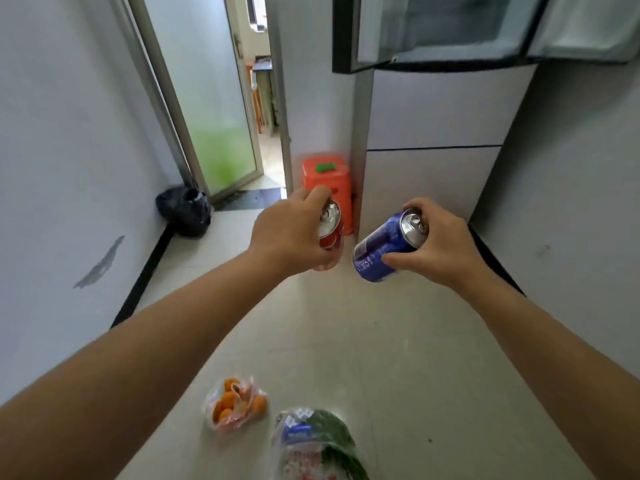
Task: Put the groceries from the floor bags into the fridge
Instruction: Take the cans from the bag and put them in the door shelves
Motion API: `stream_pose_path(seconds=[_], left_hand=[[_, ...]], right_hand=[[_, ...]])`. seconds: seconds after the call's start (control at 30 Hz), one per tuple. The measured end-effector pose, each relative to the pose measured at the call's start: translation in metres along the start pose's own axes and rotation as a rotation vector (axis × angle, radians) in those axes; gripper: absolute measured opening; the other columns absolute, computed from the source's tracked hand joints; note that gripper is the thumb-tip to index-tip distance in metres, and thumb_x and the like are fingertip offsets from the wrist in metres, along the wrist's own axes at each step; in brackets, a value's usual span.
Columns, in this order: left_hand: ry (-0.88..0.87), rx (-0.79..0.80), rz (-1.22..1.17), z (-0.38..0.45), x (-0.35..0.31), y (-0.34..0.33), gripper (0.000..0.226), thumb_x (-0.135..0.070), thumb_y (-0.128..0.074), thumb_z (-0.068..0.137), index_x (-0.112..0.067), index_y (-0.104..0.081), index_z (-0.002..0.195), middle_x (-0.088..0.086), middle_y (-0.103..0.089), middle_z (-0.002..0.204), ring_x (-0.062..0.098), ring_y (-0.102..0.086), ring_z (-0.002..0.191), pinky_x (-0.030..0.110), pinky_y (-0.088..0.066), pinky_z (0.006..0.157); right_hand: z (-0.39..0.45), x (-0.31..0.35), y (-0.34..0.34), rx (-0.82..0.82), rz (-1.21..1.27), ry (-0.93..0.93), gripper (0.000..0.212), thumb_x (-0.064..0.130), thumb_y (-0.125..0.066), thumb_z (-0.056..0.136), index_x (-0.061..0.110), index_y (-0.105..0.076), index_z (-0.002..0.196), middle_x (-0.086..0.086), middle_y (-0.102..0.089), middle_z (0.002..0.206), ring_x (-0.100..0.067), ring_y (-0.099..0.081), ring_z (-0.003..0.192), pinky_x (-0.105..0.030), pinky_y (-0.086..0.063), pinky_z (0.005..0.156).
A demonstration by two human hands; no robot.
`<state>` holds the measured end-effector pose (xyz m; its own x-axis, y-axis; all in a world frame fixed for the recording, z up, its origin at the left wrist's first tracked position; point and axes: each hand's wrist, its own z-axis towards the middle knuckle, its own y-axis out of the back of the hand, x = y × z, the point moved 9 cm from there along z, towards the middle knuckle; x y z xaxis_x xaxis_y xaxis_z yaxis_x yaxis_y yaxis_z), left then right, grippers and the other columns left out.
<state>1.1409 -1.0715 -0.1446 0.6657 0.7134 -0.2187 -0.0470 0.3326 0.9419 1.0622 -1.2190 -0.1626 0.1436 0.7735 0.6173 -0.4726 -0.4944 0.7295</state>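
Mid-carry, centre frame: left hand [289, 233] wrapped around red can [330, 230], right hand [438, 242] gripping blue can [384, 249]. Fridge [433, 140] upper right, door [446, 29] open. Bags [235, 403] at bottom edge. Next, probably: lifting both cans onto a shelf.

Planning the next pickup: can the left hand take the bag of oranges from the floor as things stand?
Probably not yet: the left hand is full, gripping a red can, though nothing covers the bag of oranges.
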Motion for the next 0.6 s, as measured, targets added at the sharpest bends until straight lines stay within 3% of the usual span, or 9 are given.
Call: stream_pose_path(seconds=[0.13, 0.3, 0.47, 0.6], left_hand=[[-0.139, -0.072, 0.047, 0.044, -0.066, 0.049, 0.078, -0.038, -0.078, 0.068, -0.021, -0.038, 0.134, 0.003, -0.053, 0.129, 0.025, -0.053, 0.113, 0.032, -0.047, 0.087], [-0.227, -0.148, 0.072, 0.112, -0.137, 0.063, 0.077, -0.039, -0.077, 0.070, -0.022, -0.035, 0.133, 0.003, -0.054, 0.127, 0.024, -0.053, 0.111, 0.031, -0.046, 0.088], [-0.224, -0.227, 0.105, 0.217, -0.201, 0.054, 0.080, -0.039, -0.079, 0.067, -0.021, -0.035, 0.131, 0.002, -0.054, 0.126, 0.023, -0.054, 0.110, 0.032, -0.046, 0.085], [-0.164, -0.246, 0.089, 0.307, -0.240, 0.047, 0.079, -0.038, -0.079, 0.068, -0.022, -0.035, 0.131, 0.002, -0.054, 0.126, 0.024, -0.055, 0.110, 0.034, -0.047, 0.088]], right_hand=[[0.025, -0.010, 0.076, -0.098, -0.015, -0.014, 0.057, 0.014, -0.082, 0.063, 0.008, -0.055, 0.114, 0.000, -0.056, 0.094, -0.019, -0.054, 0.088, -0.030, -0.045, 0.083], [0.081, -0.048, 0.147, -0.146, -0.012, -0.015, 0.063, 0.017, -0.081, 0.067, 0.009, -0.050, 0.121, -0.009, -0.061, 0.115, -0.013, -0.049, 0.090, -0.021, -0.038, 0.075], [0.168, -0.098, 0.223, -0.183, 0.042, 0.051, 0.060, 0.015, -0.081, 0.066, 0.010, -0.050, 0.117, 0.000, -0.052, 0.099, -0.015, -0.051, 0.090, -0.026, -0.051, 0.071], [0.247, -0.131, 0.277, -0.210, 0.010, 0.155, 0.063, 0.016, -0.081, 0.065, 0.010, -0.049, 0.119, 0.002, -0.050, 0.099, -0.014, -0.050, 0.090, -0.009, -0.040, 0.060]])
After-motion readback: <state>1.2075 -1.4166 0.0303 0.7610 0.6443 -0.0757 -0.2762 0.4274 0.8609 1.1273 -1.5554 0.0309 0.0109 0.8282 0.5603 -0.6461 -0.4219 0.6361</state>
